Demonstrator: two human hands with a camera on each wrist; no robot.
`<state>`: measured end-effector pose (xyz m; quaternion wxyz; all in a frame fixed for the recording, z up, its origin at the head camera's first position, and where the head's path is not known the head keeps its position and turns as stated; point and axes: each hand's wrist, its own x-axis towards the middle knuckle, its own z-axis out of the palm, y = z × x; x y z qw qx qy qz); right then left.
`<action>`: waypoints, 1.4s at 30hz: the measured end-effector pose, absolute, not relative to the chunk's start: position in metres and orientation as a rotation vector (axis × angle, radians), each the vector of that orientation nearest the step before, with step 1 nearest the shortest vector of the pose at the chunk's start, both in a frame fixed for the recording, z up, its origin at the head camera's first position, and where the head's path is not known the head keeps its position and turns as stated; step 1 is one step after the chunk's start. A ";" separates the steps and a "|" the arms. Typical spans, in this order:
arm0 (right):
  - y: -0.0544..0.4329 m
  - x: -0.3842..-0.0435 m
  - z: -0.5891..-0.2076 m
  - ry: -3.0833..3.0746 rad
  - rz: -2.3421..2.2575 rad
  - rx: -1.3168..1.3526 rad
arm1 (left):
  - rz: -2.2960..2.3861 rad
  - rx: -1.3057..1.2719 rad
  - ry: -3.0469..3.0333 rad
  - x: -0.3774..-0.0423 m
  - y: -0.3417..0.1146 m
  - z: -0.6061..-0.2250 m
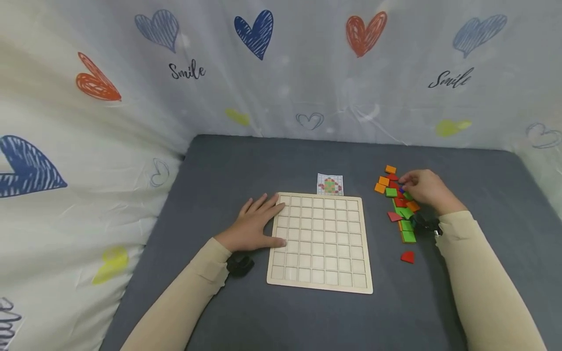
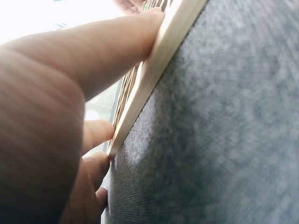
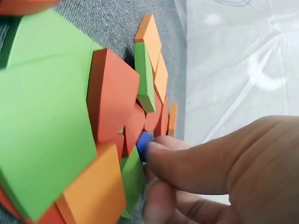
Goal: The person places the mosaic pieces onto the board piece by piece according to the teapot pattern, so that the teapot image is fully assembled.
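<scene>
A pale wooden grid board (image 1: 320, 287) with square cells lies on the dark table. My left hand (image 1: 254, 225) rests on its left edge with fingers spread; in the left wrist view the thumb (image 2: 121, 44) presses on the wooden rim (image 2: 154, 70). To the right of the board lies a loose heap of coloured tiles: green (image 1: 408, 237), orange (image 1: 384, 181) and red (image 1: 407, 257). At the heap's upper right, my right hand (image 1: 426, 189) pinches a small blue tile (image 3: 143, 141) between thumb and fingers, which partly hide it.
A small printed pattern card (image 1: 330, 178) lies against the board's far edge. White curtains with hearts hang behind the table (image 1: 246, 161) and along its left side. Dark wrist cameras (image 1: 239, 264) sit on both wrists.
</scene>
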<state>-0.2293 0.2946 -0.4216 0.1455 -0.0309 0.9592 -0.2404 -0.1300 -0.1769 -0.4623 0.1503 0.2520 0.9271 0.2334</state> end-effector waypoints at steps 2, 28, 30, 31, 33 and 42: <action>0.296 -0.227 -0.420 2.759 -0.674 -0.115 | 0.676 0.728 2.662 -0.130 -0.177 -0.462; 0.298 -0.216 -0.421 2.892 -0.721 -0.129 | 0.682 0.690 2.658 -0.131 -0.174 -0.457; 0.296 -0.215 -0.420 2.969 -0.762 -0.123 | 0.677 0.690 2.659 -0.131 -0.174 -0.458; 0.294 -0.214 -0.419 3.010 -0.787 -0.116 | 0.676 0.690 2.662 -0.131 -0.173 -0.459; 0.291 -0.214 -0.417 3.088 -0.834 -0.101 | 0.676 0.689 2.668 -0.132 -0.173 -0.459; 0.258 -0.213 -0.415 3.035 -0.958 -0.085 | 0.660 0.685 2.684 -0.133 -0.173 -0.461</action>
